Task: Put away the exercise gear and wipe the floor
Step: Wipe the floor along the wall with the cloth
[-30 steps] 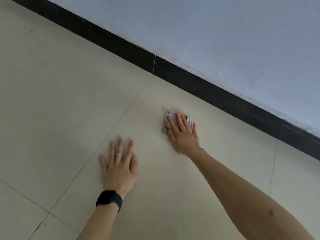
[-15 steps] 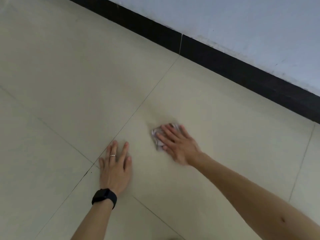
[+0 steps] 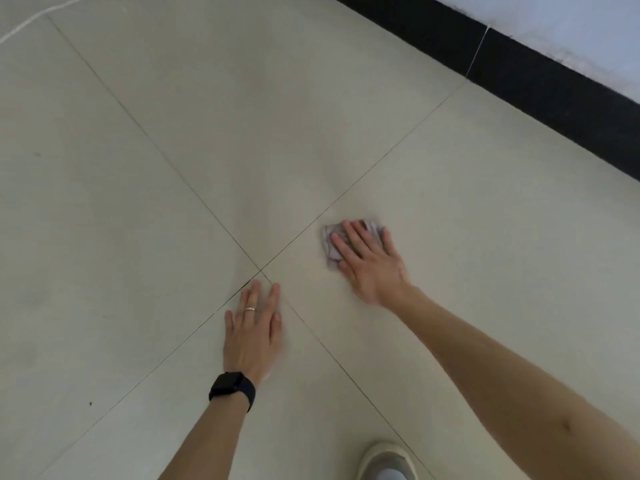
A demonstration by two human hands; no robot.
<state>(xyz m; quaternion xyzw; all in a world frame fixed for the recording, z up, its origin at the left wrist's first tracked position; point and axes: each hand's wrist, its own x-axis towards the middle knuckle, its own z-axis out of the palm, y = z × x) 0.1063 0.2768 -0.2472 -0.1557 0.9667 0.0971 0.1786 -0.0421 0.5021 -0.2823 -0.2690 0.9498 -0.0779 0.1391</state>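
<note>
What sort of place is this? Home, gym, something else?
Indoors, probably a plain room; home or gym I cannot tell. Cues: large pale floor tiles with thin grout lines, and a black skirting board under a painted pale wall. The right hand presses a cloth flat on the tiles.

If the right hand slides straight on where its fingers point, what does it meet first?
Apparently nothing: the right hand, pressing the cloth, would cross a grout line, then bare floor up to the picture's edge.
</note>
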